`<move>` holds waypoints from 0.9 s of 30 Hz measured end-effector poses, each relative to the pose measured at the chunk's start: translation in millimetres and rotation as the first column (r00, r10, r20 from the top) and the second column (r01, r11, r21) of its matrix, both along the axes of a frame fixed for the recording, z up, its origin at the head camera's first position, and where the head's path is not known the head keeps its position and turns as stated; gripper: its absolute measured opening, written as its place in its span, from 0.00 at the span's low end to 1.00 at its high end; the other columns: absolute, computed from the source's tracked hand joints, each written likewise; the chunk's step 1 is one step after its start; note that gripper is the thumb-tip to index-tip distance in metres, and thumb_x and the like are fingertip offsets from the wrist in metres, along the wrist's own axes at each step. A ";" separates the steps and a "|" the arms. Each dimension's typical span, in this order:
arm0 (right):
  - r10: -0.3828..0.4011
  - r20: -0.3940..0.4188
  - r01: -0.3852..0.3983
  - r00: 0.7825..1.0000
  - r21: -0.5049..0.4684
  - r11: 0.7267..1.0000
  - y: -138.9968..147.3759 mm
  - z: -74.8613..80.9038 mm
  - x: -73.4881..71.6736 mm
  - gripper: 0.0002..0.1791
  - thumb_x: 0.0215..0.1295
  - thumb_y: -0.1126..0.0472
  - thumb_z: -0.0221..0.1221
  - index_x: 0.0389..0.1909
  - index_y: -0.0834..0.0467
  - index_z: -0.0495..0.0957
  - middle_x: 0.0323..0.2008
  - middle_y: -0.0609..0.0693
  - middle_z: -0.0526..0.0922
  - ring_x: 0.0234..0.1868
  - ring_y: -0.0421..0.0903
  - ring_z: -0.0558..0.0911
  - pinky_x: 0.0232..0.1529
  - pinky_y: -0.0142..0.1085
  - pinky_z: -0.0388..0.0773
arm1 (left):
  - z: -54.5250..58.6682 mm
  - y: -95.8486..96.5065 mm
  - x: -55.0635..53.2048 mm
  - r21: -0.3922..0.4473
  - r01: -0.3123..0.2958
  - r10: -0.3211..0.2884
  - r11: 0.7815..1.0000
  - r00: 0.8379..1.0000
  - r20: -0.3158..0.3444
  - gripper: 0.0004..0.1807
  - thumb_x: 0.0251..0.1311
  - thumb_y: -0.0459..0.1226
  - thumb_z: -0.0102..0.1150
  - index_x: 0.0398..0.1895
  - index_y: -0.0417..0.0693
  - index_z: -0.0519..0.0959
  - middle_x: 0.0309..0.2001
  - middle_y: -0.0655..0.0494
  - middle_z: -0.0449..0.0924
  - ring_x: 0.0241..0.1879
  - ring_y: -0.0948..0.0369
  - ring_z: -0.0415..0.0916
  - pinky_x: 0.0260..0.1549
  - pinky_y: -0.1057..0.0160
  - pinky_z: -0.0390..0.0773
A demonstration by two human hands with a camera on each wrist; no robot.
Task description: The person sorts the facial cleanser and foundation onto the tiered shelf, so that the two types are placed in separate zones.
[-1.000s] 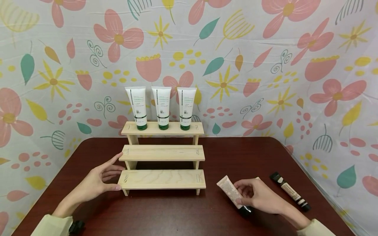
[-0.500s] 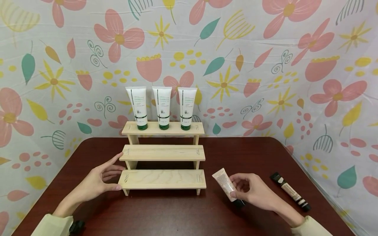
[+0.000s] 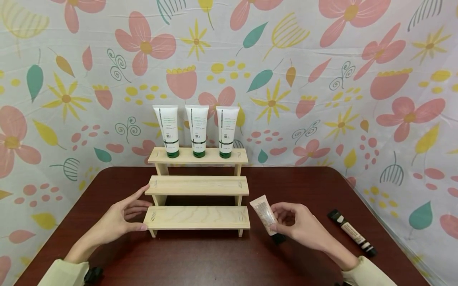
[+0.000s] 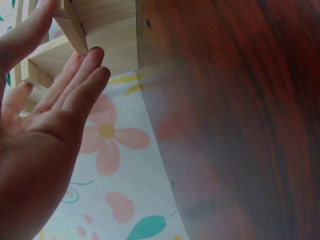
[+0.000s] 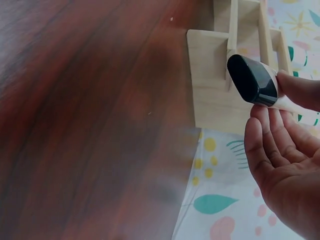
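My right hand [image 3: 300, 224] pinches a pale pink squeeze tube [image 3: 264, 212] between thumb and fingers, just right of the lowest shelf. The tube tilts, its flat crimped end up and to the left. Its black cap [image 5: 251, 79] points down and shows closest in the right wrist view. My left hand [image 3: 116, 218] touches the left end of a three-tier wooden display stand [image 3: 196, 217]. There the thumb lies at the bottom tier and the index finger reaches the middle tier. In the left wrist view, the left fingers [image 4: 85, 92] are extended along the stand's side.
Three white tubes with green caps, among them a middle tube [image 3: 197, 131], stand upright on the top tier. A slim black-and-beige tube [image 3: 352, 232] lies on the dark red-brown table [image 3: 200, 262] at the right. A floral cloth [image 3: 286, 79] hangs behind.
My right hand has moved left and away from me, bringing the pale pink tube closer to the stand's right end. My left hand stays in place.
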State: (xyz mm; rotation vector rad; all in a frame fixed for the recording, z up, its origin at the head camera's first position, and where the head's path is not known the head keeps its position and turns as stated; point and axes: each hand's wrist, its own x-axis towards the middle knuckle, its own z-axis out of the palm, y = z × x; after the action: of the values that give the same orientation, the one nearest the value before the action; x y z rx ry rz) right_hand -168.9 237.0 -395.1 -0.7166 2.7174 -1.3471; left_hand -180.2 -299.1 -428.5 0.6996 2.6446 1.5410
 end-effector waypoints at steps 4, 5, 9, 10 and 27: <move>-0.004 -0.014 0.003 1.000 -0.020 1.000 -9.6 3.8 -1.7 0.16 0.63 0.59 0.76 0.50 0.53 0.84 0.34 0.45 0.84 0.34 0.44 0.83 0.36 0.35 0.82 | -0.4 -0.6 0.5 0.001 -0.003 0.003 1.000 1.000 0.005 0.61 0.52 0.33 0.83 0.86 0.57 0.54 0.59 0.43 0.81 0.59 0.54 0.80 0.58 0.68 0.79; -0.001 -0.025 0.000 1.000 -0.031 1.000 -11.9 4.3 -2.6 0.16 0.62 0.60 0.76 0.49 0.54 0.84 0.34 0.45 0.84 0.34 0.44 0.83 0.36 0.35 0.82 | -0.6 -0.8 0.5 0.002 -0.004 0.004 1.000 1.000 0.006 0.61 0.52 0.33 0.83 0.86 0.57 0.54 0.59 0.43 0.81 0.59 0.54 0.80 0.58 0.68 0.79; 0.002 -0.084 -0.009 0.996 -0.080 0.997 -21.5 6.0 -6.1 0.17 0.60 0.64 0.77 0.49 0.56 0.85 0.36 0.45 0.85 0.35 0.44 0.84 0.36 0.35 0.82 | -1.2 -1.4 0.3 0.005 -0.001 0.001 1.000 1.000 0.007 0.61 0.52 0.33 0.83 0.86 0.57 0.54 0.59 0.42 0.81 0.59 0.54 0.80 0.58 0.68 0.79; 0.002 -0.099 -0.010 0.995 -0.086 0.996 -24.1 6.6 -6.9 0.18 0.59 0.65 0.77 0.49 0.57 0.85 0.36 0.45 0.86 0.35 0.44 0.84 0.36 0.35 0.82 | -1.3 -1.6 0.2 0.005 -0.001 0.001 1.000 1.000 0.006 0.61 0.52 0.33 0.82 0.86 0.57 0.54 0.59 0.43 0.81 0.59 0.54 0.80 0.58 0.68 0.79; -0.025 -0.173 -0.004 0.985 -0.170 0.985 -80.6 25.1 -24.9 0.19 0.57 0.65 0.79 0.49 0.59 0.86 0.35 0.46 0.86 0.34 0.44 0.85 0.38 0.41 0.85 | -1.1 -2.2 -1.4 -0.002 -0.008 0.008 1.000 1.000 0.000 0.60 0.52 0.34 0.83 0.86 0.57 0.55 0.59 0.44 0.82 0.59 0.55 0.81 0.57 0.68 0.79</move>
State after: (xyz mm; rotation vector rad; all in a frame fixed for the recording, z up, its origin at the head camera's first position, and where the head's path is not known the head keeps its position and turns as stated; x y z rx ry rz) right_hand -193.8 156.5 -370.0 -0.8731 2.7632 -1.6063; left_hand -181.6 -301.3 -429.6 0.6898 2.6521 1.5404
